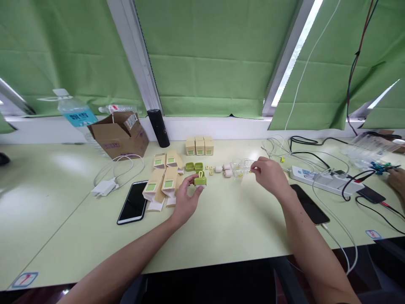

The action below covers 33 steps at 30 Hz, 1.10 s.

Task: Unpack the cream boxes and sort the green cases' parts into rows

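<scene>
My left hand (186,202) grips a small green cap-like piece (200,181) with a pale yellow loop on top and a whitish underside. Its thumb and fingers close round the sides. My right hand (267,174) is pinched beside several clear plastic cups (238,168); a tiny yellow bit shows at its fingertips, but what it grips is unclear. Between the hands lie white cylinders (227,173), small yellow pieces (211,173) and two green square pieces (190,166). Paper boxes (155,184) with green labels lie left of my left hand.
Three small boxes (199,146) stand at the back, near a black cylinder (158,128) and an opened carton (122,137). Phones (133,202) (308,203) flank the work area. A power strip (325,181) with tangled cables lies right. Another person's hand (397,180) is at the far right.
</scene>
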Motion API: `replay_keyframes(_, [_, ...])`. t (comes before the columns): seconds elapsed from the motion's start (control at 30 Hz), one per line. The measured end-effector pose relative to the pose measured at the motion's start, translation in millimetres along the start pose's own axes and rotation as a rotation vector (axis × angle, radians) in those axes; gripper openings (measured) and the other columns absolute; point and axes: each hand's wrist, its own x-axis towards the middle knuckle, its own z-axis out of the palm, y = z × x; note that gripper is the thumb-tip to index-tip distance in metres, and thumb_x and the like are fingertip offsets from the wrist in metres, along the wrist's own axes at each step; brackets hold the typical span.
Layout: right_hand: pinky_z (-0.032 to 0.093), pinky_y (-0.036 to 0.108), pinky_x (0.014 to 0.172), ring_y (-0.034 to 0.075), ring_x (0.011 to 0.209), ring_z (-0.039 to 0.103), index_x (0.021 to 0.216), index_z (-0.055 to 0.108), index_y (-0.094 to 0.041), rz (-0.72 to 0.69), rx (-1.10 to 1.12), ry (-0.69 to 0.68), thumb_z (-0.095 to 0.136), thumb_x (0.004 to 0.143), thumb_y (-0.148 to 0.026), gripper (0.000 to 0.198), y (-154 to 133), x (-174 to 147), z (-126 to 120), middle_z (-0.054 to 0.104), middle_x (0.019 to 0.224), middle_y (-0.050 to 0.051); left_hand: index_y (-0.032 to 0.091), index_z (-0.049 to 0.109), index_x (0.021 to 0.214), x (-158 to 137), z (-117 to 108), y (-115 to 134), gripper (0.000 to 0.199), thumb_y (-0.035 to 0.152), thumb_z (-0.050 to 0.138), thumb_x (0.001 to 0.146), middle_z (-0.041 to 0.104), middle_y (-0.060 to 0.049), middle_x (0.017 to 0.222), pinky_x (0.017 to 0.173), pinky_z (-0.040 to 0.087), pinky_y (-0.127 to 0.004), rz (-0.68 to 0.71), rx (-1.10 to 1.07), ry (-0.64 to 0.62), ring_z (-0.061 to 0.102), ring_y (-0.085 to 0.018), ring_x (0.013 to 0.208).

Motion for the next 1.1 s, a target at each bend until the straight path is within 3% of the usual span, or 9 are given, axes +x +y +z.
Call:
replay_keyframes(0.1, [0.036, 0.029, 0.063, 0.018, 0.073, 0.06, 0.077, 0.076, -0.017, 0.178, -0.125, -0.116, 0.057, 0.083, -0.006, 0.023, 21, 8, 3, 0.07, 0.086, 0.008, 0.022, 0.063, 0.117, 0, 0, -1, 0.035, 0.042, 0.064, 0.089, 0.071, -0.008, 0.112, 0.094, 0.052, -0.037, -0.003, 0.016, -0.004, 0.066, -0.022, 0.102])
replay_keyframes(0.27, [0.038, 0.027, 0.066, 0.019, 0.077, 0.062, 0.075, 0.077, -0.018, 0.223, -0.078, -0.22, 0.06, 0.08, -0.006, 0.022, 32, 12, 30, 0.071, 0.085, 0.008, 0.022, 0.063, 0.118, 0, -1, -2, 0.037, 0.043, 0.064, 0.088, 0.071, -0.008, 0.113, 0.095, 0.051, -0.038, -0.006, 0.054, -0.024, 0.065, -0.023, 0.103])
replay_keyframes(0.43, [0.04, 0.026, 0.068, 0.018, 0.076, 0.062, 0.075, 0.075, -0.017, 0.2, -0.042, -0.188, 0.063, 0.08, -0.007, 0.017, 37, 13, 43, 0.07, 0.079, 0.007, 0.023, 0.063, 0.118, -1, -2, -2, 0.037, 0.045, 0.063, 0.089, 0.07, -0.007, 0.112, 0.095, 0.05, -0.039, -0.012, 0.071, -0.043, 0.064, -0.024, 0.104])
replay_keyframes(0.6, [0.042, 0.028, 0.068, 0.02, 0.075, 0.061, 0.086, 0.072, -0.017, 0.166, -0.023, -0.063, 0.06, 0.083, -0.011, 0.013, 40, 13, 36, 0.068, 0.081, 0.007, 0.023, 0.065, 0.117, -1, -2, -1, 0.037, 0.046, 0.065, 0.088, 0.071, -0.007, 0.108, 0.094, 0.049, -0.04, -0.029, 0.071, -0.055, 0.064, -0.025, 0.103])
replay_keyframes(0.7, [0.042, 0.029, 0.064, 0.018, 0.068, 0.059, 0.086, 0.07, -0.018, 0.056, 0.032, 0.231, 0.057, 0.087, -0.015, 0.013, 25, 9, 35, 0.066, 0.081, 0.006, 0.023, 0.065, 0.116, -1, -1, -1, 0.038, 0.046, 0.066, 0.087, 0.07, -0.006, 0.102, 0.09, 0.051, -0.037, -0.031, 0.039, -0.068, 0.064, -0.023, 0.097])
replay_keyframes(0.77, [0.044, 0.029, 0.062, 0.017, 0.068, 0.06, 0.091, 0.069, -0.019, -0.096, 0.113, 0.404, 0.056, 0.091, -0.02, 0.012, 4, 1, 40, 0.066, 0.082, 0.006, 0.022, 0.065, 0.114, 0, 0, 0, 0.037, 0.046, 0.068, 0.086, 0.069, -0.004, 0.096, 0.086, 0.052, -0.035, -0.049, 0.023, -0.067, 0.064, -0.021, 0.092])
replay_keyframes(0.9, [0.053, 0.033, 0.073, 0.026, 0.098, 0.067, 0.118, 0.063, -0.017, -0.516, 0.226, 0.487, 0.062, 0.094, -0.028, 0.026, -52, -20, 62, 0.07, 0.108, 0.015, 0.019, 0.064, 0.104, -1, 3, 3, 0.035, 0.046, 0.07, 0.082, 0.066, -0.002, 0.086, 0.078, 0.051, -0.032, -0.123, -0.024, -0.082, 0.062, -0.018, 0.081])
replay_keyframes(0.97, [0.053, 0.034, 0.071, 0.026, 0.1, 0.067, 0.13, 0.057, -0.017, -0.665, 0.217, 0.453, 0.061, 0.096, -0.031, 0.037, -75, -29, 73, 0.068, 0.113, 0.016, 0.019, 0.062, 0.099, -1, 4, 5, 0.037, 0.049, 0.072, 0.08, 0.065, -0.001, 0.082, 0.074, 0.051, -0.03, -0.153, -0.058, -0.099, 0.061, -0.017, 0.078])
replay_keyframes(1.1, [0.05, 0.03, 0.064, 0.021, 0.09, 0.067, 0.128, 0.055, -0.016, -0.739, 0.181, 0.384, 0.054, 0.101, -0.025, 0.029, -94, -37, 84, 0.068, 0.11, 0.014, 0.019, 0.058, 0.089, -3, 5, 6, 0.042, 0.055, 0.076, 0.074, 0.06, 0.002, 0.073, 0.065, 0.047, -0.027, -0.196, -0.083, -0.175, 0.057, -0.015, 0.069])
